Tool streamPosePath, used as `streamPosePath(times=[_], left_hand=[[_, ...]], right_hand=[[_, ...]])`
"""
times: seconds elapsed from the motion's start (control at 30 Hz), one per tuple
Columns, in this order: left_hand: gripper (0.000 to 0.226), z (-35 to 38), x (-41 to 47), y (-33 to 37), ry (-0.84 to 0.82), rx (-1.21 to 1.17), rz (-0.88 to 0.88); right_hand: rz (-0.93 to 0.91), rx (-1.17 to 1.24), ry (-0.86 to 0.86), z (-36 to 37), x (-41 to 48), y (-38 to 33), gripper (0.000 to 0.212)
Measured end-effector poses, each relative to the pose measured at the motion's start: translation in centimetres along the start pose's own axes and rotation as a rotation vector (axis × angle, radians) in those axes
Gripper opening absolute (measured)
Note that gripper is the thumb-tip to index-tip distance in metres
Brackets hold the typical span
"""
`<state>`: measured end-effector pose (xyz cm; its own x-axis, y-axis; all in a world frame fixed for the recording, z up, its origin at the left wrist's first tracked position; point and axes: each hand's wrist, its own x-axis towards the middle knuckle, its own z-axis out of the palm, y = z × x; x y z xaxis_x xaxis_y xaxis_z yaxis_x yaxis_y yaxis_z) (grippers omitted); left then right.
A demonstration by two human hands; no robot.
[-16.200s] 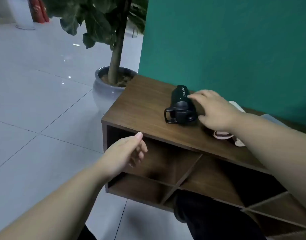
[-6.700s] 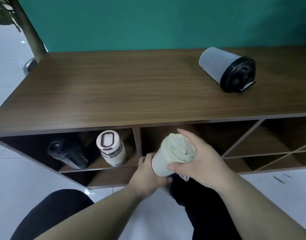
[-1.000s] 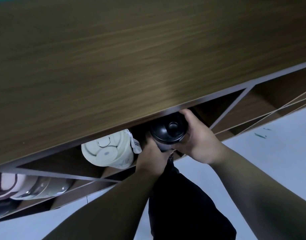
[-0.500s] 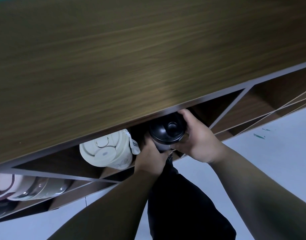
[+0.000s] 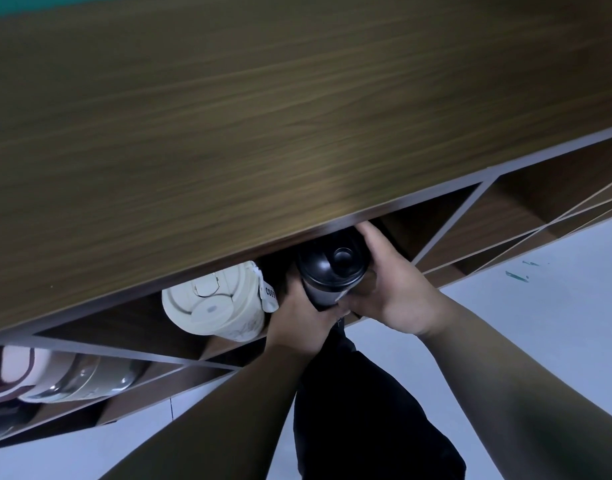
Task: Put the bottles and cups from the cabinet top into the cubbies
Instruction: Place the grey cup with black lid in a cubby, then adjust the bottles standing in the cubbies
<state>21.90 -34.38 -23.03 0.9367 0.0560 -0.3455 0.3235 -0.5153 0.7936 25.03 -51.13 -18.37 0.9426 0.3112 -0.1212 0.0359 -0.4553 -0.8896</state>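
A black-lidded tumbler (image 5: 332, 268) lies on its side in a cubby just under the cabinet top (image 5: 263, 116), lid facing me. My left hand (image 5: 302, 323) grips it from below on the left. My right hand (image 5: 391, 289) wraps its right side, with fingers reaching under the top's edge. Its body is hidden inside the cubby. To its left in the same opening lies a cream cup (image 5: 218, 303) with a tag. A white and silver bottle (image 5: 55, 379) rests in the far left cubby.
The wood cabinet top fills most of the view and nothing stands on the visible part. Diagonal dividers form dark cubbies (image 5: 505, 216) to the right. My dark trouser leg (image 5: 366, 410) and pale floor tiles (image 5: 539, 289) lie below.
Both hands and the tumbler have shifted slightly up and further under the cabinet edge. The cream cup and the bottle at the left stay put.
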Motion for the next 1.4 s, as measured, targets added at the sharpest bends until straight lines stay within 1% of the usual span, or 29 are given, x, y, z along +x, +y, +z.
streamPosePath(times=[0.07,0.2,0.33,0.53,0.67,0.77,0.83,0.87,0.93,1.0,1.03,1.07,1.1,1.17,1.27,1.3,1.4], left_hand=[[0.09,0.0,0.0,-0.1,0.004,-0.008,0.015],[0.08,0.1,0.1,-0.3,0.004,0.013,0.024],[0.077,0.1,0.1,-0.2,0.006,0.02,0.03],[0.079,0.2,0.3,-0.4,-0.001,0.033,0.043],[0.093,-0.4,-0.5,-0.8,-0.024,-0.031,0.042],[0.091,-1.4,-3.1,-0.9,-0.12,-0.093,0.04],[0.086,-3.3,-6.1,-0.8,-0.205,0.033,0.023],[0.077,-4.4,-7.6,-1.0,-0.268,0.113,0.034],[0.049,-6.9,-9.7,-1.8,-0.399,0.191,0.027],[0.027,-9.7,-11.0,-1.9,-0.417,0.216,0.017],[0.017,-11.0,-11.4,-2.0,-0.39,0.213,0.006],[0.013,-12.3,-11.7,-2.0,-0.35,0.178,-0.011],[0.021,-13.4,-12.0,-1.8,-0.302,0.108,-0.045],[0.044,-14.6,-12.2,-2.0,-0.192,-0.027,-0.075],[0.079,-14.9,-12.5,-1.5,-0.061,-0.063,-0.051],[0.087,-14.9,-12.5,-1.2,-0.031,-0.075,-0.03],[0.094,-14.7,-12.1,-1.2,0.002,-0.107,-0.004]], right_hand=[[-0.004,0.012,-0.014,0.1,-0.1,0.0,0.113],[-0.006,0.059,0.014,0.1,-0.2,-0.1,0.105],[-0.007,0.065,0.017,0.0,0.0,0.0,0.103],[0.009,0.075,-0.01,-0.2,-0.2,-0.5,0.105],[0.007,0.075,-0.011,-0.8,-1.2,-1.5,0.112],[0.046,0.074,0.023,-1.3,-3.6,-3.0,0.104],[0.057,0.039,0.066,-1.6,-5.4,-4.7,0.093],[0.056,0.023,0.086,-1.8,-6.2,-5.6,0.087],[0.073,0.0,0.1,-1.9,-7.4,-8.2,0.074],[0.08,-0.064,0.087,-1.3,-8.0,-11.3,0.066],[0.064,-0.115,0.079,-0.7,-8.2,-12.7,0.066],[0.044,-0.167,0.07,0.1,-8.3,-14.1,0.067],[0.03,-0.204,0.061,1.1,-8.2,-15.4,0.07],[0.027,-0.248,0.021,3.6,-7.6,-17.0,0.081],[0.018,-0.281,-0.009,7.5,-6.5,-17.4,0.093],[0.021,-0.27,0.016,8.5,-6.1,-17.0,0.096],[0.105,-0.205,0.088,9.7,-5.0,-15.4,0.11]])
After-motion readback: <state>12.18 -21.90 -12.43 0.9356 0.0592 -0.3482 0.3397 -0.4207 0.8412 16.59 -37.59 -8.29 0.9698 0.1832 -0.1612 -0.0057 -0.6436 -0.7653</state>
